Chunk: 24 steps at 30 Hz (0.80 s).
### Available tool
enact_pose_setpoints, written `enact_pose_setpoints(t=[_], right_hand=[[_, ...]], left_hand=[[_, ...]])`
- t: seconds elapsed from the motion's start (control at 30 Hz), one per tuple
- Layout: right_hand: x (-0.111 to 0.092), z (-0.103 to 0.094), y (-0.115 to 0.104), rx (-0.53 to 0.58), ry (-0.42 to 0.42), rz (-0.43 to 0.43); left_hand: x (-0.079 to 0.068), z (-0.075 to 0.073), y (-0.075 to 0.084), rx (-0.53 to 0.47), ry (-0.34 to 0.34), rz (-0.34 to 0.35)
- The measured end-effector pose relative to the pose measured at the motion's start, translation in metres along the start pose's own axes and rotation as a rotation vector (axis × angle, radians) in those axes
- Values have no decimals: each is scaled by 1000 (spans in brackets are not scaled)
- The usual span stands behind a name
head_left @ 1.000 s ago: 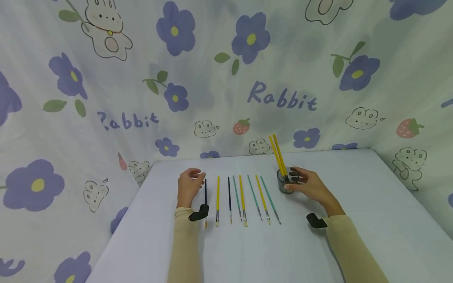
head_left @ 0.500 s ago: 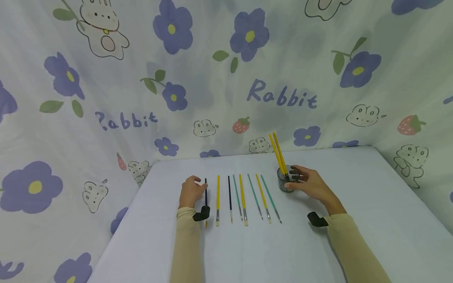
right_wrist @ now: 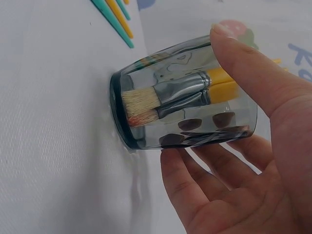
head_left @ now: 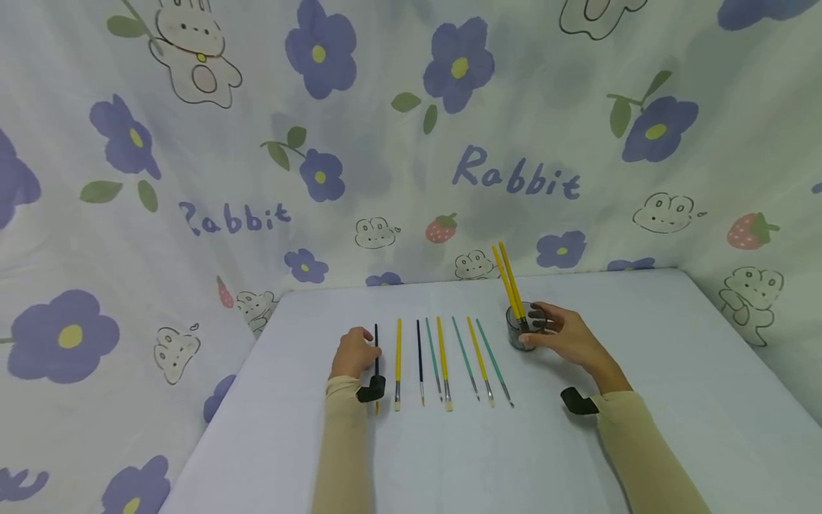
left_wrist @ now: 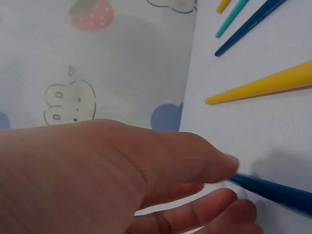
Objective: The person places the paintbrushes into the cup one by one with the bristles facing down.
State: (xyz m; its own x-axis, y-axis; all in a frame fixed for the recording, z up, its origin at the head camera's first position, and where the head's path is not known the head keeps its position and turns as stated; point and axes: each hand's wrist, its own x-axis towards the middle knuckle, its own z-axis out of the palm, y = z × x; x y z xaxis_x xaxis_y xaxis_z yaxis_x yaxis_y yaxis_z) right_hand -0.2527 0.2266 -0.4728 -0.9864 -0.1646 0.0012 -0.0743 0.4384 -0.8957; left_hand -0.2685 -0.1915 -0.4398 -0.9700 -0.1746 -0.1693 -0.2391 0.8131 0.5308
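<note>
In the head view my left hand (head_left: pixel 353 353) is at the leftmost dark blue paintbrush (head_left: pixel 376 341), which lies on the table. The left wrist view has the thumb tip at this brush's handle end (left_wrist: pixel 273 190), with bent fingers on the other side and a gap between; firm contact cannot be made out. My right hand (head_left: pixel 568 341) holds a clear glass (head_left: pixel 514 337), thumb on one side and fingers on the other. Two yellow-handled paintbrushes (head_left: pixel 506 278) lean inside the glass, their pale bristles (right_wrist: pixel 139 105) down at its base.
Right of the left hand lies a row of several brushes, among them a yellow brush (head_left: pixel 398 357), a second dark blue brush (head_left: pixel 420 350) and a teal brush (head_left: pixel 464 350). A patterned cloth (head_left: pixel 385 164) hangs behind the white table (head_left: pixel 449 464).
My left hand has come down and toward me, slightly right, its thumb now over the leftmost dark blue brush. My right hand stays on the glass.
</note>
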Motion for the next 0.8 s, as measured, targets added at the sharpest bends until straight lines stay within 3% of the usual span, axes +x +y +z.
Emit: enact_pose_setpoints(t=[0.57, 0.8], right_hand=[[-2, 0, 0, -1, -1, -5], [0, -1, 0, -2, -1, -15]], left_hand=[[1, 10, 0, -14, 14, 25], [1, 12, 4, 10, 21, -2]])
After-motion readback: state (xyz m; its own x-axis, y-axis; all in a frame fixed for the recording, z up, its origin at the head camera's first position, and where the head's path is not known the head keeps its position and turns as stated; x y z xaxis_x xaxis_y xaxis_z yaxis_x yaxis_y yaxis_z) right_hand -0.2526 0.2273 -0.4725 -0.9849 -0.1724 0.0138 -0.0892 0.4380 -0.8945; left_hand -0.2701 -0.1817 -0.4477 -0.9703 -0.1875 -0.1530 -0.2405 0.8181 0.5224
